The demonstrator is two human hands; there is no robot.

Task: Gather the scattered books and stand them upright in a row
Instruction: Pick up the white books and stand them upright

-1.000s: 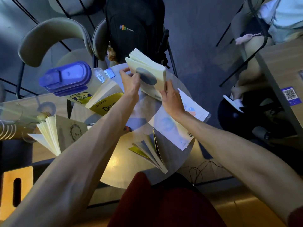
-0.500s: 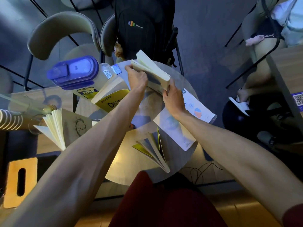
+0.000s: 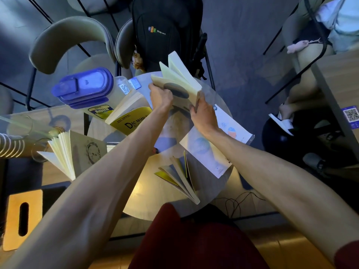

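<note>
While both hands close on it, the cream book (image 3: 181, 82) stands tilted on the far part of the round table (image 3: 155, 193), its pages fanning open at the top. The left hand (image 3: 160, 98) has its grip closed on the book's near-left edge, and the right hand (image 3: 203, 115) has its grip closed on the lower right corner by the spine. Just left of the left grip a yellow-covered book (image 3: 130, 118) leans against a clear jug with a blue lid (image 3: 85, 88). Under the right wrist lies a flat white book (image 3: 217, 150); nearer the person than both grips an open book (image 3: 180, 175) stands fanned, and another fanned book (image 3: 77, 150) stands well to the left.
</note>
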